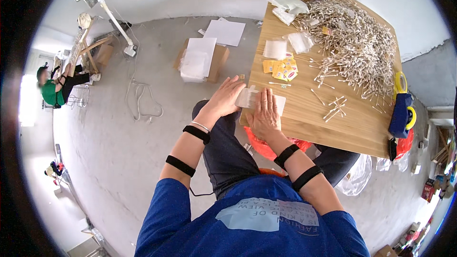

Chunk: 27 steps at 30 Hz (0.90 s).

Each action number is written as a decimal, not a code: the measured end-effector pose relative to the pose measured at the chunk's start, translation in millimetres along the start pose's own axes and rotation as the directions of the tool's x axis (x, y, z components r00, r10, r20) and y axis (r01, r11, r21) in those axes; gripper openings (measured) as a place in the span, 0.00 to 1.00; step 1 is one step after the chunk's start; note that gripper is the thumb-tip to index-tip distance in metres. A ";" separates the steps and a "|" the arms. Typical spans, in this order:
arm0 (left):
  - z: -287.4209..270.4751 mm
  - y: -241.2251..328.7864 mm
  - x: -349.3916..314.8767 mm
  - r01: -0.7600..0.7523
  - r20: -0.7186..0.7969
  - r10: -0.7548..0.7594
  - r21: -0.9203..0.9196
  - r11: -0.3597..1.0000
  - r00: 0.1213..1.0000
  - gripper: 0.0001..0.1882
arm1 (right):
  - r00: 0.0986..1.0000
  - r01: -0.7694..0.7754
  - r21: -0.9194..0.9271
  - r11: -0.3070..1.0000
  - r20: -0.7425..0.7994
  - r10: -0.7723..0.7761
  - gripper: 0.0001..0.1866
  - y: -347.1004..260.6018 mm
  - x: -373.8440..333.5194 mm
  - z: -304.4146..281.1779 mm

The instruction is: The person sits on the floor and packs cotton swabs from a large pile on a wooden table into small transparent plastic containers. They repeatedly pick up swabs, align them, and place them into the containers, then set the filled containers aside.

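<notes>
1. Work in hand: a clear plastic bag (248, 98) holding a row of cotton swabs lies at the near left corner of the wooden surface (352, 133), partly overhanging its edge.
2. Left hand (225, 97): grip closed on the bag's left end, fingers over the top, thumb side toward the body.
3. Right hand (264, 114): not gripping; the palm lies flat, fingers spread, pressing the bag's right part and the white sheet (280, 103) beneath it onto the surface.
4. Advice, as judgement: keep the flat hand's pressure even so the swabs stay in one layer and parallel; hold the left end level with the surface, since the overhanging portion could sag and let the contents slide.
5. Count, bag in hand: one.
6. Count, loose swabs: a large heap (357, 43) across the far half, too many to count; a small separate group (334, 107) of roughly eight lies near the middle, with a few singles about it.
7. Count, yellow labels (281, 69): a cluster, about six; exact number not legible.
8. Count, empty clear bags (275, 48): at least two stacks beside the heap.
9. Count, tape dispenser (401, 109): one, blue with yellow rolls, at the right edge.
10. Count, cardboard box (202, 59) on the floor: one, with white sheets on it.
</notes>
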<state>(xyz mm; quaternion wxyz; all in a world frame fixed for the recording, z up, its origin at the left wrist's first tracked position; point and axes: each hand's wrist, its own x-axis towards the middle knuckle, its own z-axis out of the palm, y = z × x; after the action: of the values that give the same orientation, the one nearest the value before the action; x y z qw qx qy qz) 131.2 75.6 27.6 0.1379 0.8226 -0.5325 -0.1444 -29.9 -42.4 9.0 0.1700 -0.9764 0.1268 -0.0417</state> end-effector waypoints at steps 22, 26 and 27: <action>-18.4 -3.9 -8.7 0.068 -0.009 -0.072 -0.200 0.977 0.997 0.36 | 0.999 0.046 0.105 0.993 -0.030 -0.043 0.43 -21.5 16.9 10.9; -4.6 -28.8 -18.3 0.235 0.019 -0.322 -0.725 0.648 0.947 0.35 | 0.999 0.014 0.131 0.991 -0.046 -0.008 0.44 -29.6 19.4 10.0; 5.3 -36.2 -20.6 0.246 0.091 -0.389 -0.895 0.372 0.917 0.26 | 1.000 0.001 0.131 0.991 -0.029 0.003 0.44 -33.6 19.5 10.4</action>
<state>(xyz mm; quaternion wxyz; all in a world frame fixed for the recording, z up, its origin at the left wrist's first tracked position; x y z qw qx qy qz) 151.4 108.3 10.9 0.5550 0.7186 -0.1960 -0.3704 -1.9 -13.5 11.5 0.2317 -0.9624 0.1268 -0.0640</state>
